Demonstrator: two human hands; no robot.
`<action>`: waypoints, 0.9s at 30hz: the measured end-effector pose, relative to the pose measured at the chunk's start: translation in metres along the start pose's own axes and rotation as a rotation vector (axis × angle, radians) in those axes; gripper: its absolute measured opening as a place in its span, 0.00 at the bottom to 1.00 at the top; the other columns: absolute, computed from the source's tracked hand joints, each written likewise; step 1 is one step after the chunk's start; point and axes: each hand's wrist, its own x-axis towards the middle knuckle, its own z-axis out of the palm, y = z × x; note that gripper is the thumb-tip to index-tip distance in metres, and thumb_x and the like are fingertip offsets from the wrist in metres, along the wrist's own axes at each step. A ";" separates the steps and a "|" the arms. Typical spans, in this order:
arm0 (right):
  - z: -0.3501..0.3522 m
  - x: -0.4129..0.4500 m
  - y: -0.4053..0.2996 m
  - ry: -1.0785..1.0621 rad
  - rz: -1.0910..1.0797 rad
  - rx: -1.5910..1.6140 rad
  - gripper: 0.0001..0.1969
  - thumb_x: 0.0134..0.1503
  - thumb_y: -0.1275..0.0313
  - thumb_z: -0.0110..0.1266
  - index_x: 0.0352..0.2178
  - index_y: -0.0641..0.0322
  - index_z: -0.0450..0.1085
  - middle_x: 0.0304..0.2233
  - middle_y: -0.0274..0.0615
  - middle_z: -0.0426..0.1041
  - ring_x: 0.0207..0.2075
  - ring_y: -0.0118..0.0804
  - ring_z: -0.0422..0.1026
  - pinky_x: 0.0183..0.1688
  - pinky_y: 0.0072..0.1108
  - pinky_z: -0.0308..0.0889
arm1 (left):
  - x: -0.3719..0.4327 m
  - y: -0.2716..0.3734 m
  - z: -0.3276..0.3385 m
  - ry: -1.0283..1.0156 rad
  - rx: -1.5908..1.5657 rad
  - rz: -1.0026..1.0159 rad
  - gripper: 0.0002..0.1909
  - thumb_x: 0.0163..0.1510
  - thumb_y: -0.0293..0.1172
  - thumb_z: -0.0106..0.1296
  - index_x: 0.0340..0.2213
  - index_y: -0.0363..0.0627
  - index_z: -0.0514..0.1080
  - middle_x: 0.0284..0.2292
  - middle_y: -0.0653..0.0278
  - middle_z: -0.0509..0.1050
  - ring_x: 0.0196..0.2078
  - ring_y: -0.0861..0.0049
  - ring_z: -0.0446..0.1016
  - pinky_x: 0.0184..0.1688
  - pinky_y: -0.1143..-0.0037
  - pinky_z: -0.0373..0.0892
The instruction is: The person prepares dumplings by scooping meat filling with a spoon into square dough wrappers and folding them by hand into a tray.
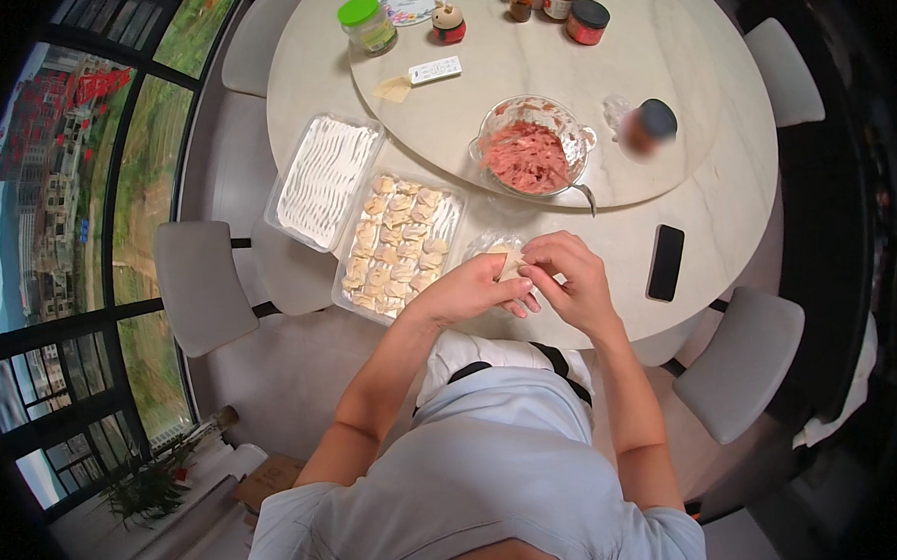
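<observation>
Above the table's near edge, my left hand (486, 285) holds a pale wonton wrapper (512, 266) between thumb and fingers. The fingertips of my right hand (569, 274) pinch the wrapper's right side. Whether filling lies inside it is hidden by my fingers. Just behind my hands is a clear plastic bag (493, 242) with pale wrappers in it, partly covered. Farther back, a glass bowl (583, 128) holds pink minced meat (529, 160), and a metal utensil handle (589, 198) leans over its rim. To the left, rows of folded wontons (398, 240) fill much of a clear plastic tray (337, 279).
A second tray (325, 177) with a white ridged base sits farther left. A black phone (666, 262) lies on the right. On the raised round turntable (455, 123) stand several jars, including a green-lidded jar (367, 25), a figurine (448, 25) and a white remote (435, 70). Grey chairs (741, 364) surround the table.
</observation>
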 end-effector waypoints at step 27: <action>0.059 -0.016 0.013 0.247 0.055 -0.193 0.09 0.48 0.82 0.58 0.34 0.65 0.73 0.31 0.42 0.75 0.30 0.35 0.75 0.33 0.22 0.69 | 0.002 -0.055 0.007 0.952 1.010 0.670 0.10 0.46 0.20 0.57 0.35 0.36 0.76 0.35 0.55 0.74 0.33 0.66 0.74 0.36 0.75 0.71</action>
